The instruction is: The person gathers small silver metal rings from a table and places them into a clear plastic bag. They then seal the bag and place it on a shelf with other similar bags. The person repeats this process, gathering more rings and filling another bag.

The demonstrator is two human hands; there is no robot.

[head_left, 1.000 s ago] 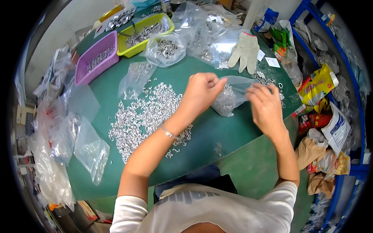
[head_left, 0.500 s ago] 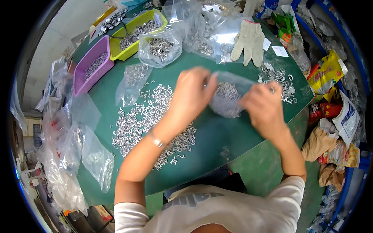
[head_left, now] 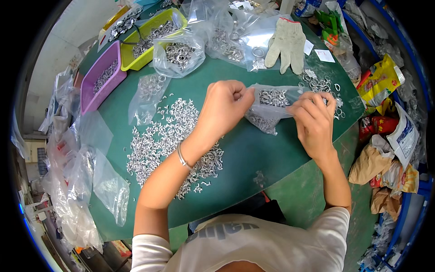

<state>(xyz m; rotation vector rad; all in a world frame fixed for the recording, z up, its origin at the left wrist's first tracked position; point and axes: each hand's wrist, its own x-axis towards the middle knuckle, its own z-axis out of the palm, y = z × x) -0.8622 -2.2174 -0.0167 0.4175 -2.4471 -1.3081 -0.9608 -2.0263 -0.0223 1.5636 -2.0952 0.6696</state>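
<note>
Plastic bag (head_left: 272, 103) of small metal pieces hangs above the green surface (head_left: 253, 154), pinched at its top edge by both hands: left hand (head_left: 225, 105) at 9 o'clock, right hand (head_left: 312, 119) at 3 o'clock. Loose metal pieces (head_left: 167, 136) lie at 8 o'clock.

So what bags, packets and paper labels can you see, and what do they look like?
Clear bag of metal rings: held between left hand and right hand.
Tied clear bag: beside the yellow tray, full of rings.
Yellow packet: right edge, crinkly.
White paper slips: near the white glove, small rectangles.
Empty clear bags: left edge, crumpled.
</note>
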